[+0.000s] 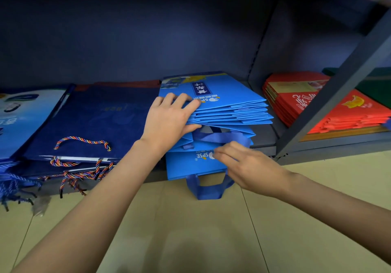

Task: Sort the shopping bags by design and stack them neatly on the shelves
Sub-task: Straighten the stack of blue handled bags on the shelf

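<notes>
1. Under my left hand (169, 120) sits the stack of bright blue bags (228, 107) on the lowest shelf (264, 137); the fingers (186, 101) lie over the top bag and the thumb tucks beneath several layers, so the hand grips the upper part of the stack and lifts its near edge.
2. Below that thumb, a dark blue ribbon handle (220, 136) shows in the opened gap, and I cannot count the bags hidden under it.
3. My right hand (245, 164) is just beneath the gap; its fingertips pinch at the front edge of a lower blue bag (190, 164), though the exact contact is hard to make out.
4. That lower bag overhangs the shelf front, and its loop handle (207, 190) hangs down toward the tiled floor (190, 241).
5. Left of my left fingers lies a pile of navy bags (95, 120) with twisted multicoloured cord handles (82, 142), and beyond it a pale blue and white pile (23, 120) cut off by the frame edge.
6. Right of both hands, past a grey shelf upright (330, 107), a red stack (306, 103) lies partly hidden by that post.
7. Print on the bags reads upside down and mostly too small to make out.
</notes>
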